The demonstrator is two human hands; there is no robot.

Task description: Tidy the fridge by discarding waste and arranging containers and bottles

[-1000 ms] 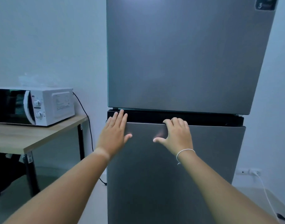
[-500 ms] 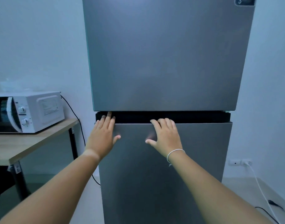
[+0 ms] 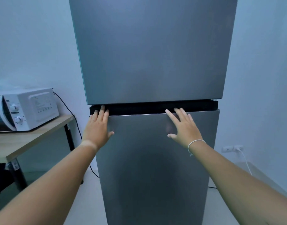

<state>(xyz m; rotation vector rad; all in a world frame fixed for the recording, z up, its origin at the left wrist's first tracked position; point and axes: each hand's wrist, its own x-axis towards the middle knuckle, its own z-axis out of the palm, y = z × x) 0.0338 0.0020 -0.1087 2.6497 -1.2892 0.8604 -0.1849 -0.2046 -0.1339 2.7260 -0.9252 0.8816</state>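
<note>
Pale, smooth wall behind; at left a wood-topped bench [image 3: 33,135] carries a boxy white microwave [image 3: 25,109]. Fridge [image 3: 152,62] stands upright at centre, two flat brushed-grey doors shut, split by a black recessed strip. Left hand [image 3: 97,129] and right hand [image 3: 183,129], both spread flat and empty, lie against the lower door's top edge, fingertips reaching the strip; thin white wristband [image 3: 194,143] on the right.

Microwave on a side table

A white microwave [image 3: 28,109] sits on a wooden table [image 3: 30,140] with black legs; its black cord [image 3: 69,109] trails down the wall. A white plug [image 3: 237,148] occupies a wall socket [image 3: 227,149].
</note>
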